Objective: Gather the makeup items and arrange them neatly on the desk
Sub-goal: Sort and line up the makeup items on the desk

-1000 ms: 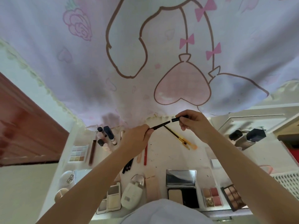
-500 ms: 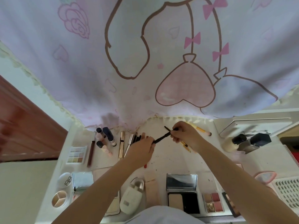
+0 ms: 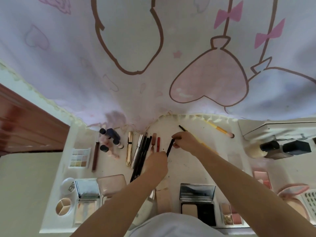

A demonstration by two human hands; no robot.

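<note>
light: soft, even daylight | shadows: faint | blur: left edge smeared | distortion: strong wide-angle bending

Single head-worn wide-angle view, looking steeply down, close over the desk [image 3: 184,168], curtain [image 3: 136,48] ahead

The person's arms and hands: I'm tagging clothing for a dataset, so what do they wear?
Both forearms are bare up to the bottom edge of the picture: no sleeves show. The left hand and right hand have no gloves; no watch, bracelet or ring can be made out. A pale garment covers the torso below.
</note>
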